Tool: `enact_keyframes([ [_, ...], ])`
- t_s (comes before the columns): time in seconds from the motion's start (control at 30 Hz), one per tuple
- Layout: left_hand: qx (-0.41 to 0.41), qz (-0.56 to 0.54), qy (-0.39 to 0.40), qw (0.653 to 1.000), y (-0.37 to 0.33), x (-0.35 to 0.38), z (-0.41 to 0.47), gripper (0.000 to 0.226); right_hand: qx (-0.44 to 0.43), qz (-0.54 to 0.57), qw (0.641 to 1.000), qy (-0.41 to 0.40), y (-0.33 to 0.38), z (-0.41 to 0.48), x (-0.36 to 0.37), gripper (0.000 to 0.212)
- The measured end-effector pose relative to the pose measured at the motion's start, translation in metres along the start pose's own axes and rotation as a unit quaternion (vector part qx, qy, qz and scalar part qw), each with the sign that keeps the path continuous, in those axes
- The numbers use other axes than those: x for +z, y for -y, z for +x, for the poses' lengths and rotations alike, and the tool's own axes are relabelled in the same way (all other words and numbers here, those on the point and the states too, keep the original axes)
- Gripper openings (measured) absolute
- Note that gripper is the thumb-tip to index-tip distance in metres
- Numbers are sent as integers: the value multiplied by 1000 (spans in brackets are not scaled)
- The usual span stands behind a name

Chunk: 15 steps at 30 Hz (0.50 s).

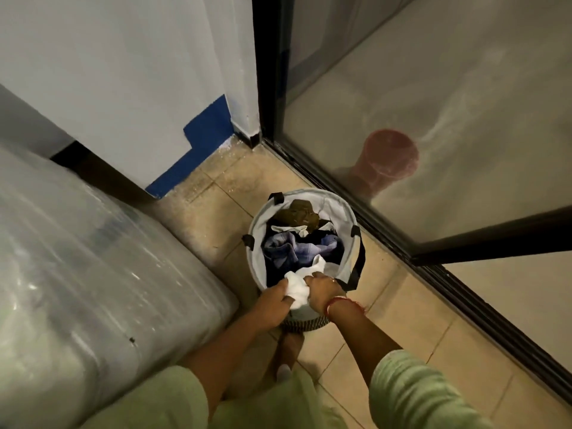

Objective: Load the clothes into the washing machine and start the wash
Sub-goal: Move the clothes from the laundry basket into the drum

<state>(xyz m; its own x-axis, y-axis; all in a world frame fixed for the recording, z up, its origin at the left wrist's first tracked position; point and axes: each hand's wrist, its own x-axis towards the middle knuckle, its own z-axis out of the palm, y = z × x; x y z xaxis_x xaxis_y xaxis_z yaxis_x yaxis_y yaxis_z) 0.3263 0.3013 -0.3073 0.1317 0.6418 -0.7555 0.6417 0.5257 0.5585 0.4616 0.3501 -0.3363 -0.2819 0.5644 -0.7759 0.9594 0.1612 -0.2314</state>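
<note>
Both hands, left hand (274, 300) and right hand (322, 291), grip white cloth (297, 286).

Basket (257, 258) stands on the tiled floor (223, 193), in a strip between the plastic-covered machine (93, 258) on the left and the glass door (433, 119) on the right. Door track (402, 252) runs just beside the basket.
Basket mouth open upward; clothes (297, 246) lie below the rim.
Near rim taken up by the left hand (275, 300) and right hand (322, 289), both gripping a white cloth (298, 283).
Far half of the mouth free.
Bare floor left of and beyond the basket, up to the wall (139, 72).
Bucket (390, 159) sits behind the glass.
</note>
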Motion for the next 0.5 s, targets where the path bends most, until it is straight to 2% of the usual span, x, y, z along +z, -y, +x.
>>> enact_keyframes([
  [0.07,-11,-30,11,999,10,15,-3,46,7,113,994,-8,-2,7,6,45],
  [0.13,-23,-54,23,998,17,32,-8,44,54,201,974,-94,-6,13,11,46],
  [0.2,-33,-80,25,996,20,47,-14,44,136,166,964,-159,-12,17,23,54],
  [0.27,-28,-104,28,994,17,55,-22,41,200,120,966,-112,-21,13,41,69],
  [0.3,-24,-111,27,993,15,57,-24,41,232,117,963,-71,-26,8,53,71],
  [0.4,-14,-121,6,992,12,51,-28,44,305,216,926,-47,-42,-6,91,58],
  [0.5,-6,-110,-8,994,10,37,-26,50,300,266,916,-24,-63,-7,123,53],
])
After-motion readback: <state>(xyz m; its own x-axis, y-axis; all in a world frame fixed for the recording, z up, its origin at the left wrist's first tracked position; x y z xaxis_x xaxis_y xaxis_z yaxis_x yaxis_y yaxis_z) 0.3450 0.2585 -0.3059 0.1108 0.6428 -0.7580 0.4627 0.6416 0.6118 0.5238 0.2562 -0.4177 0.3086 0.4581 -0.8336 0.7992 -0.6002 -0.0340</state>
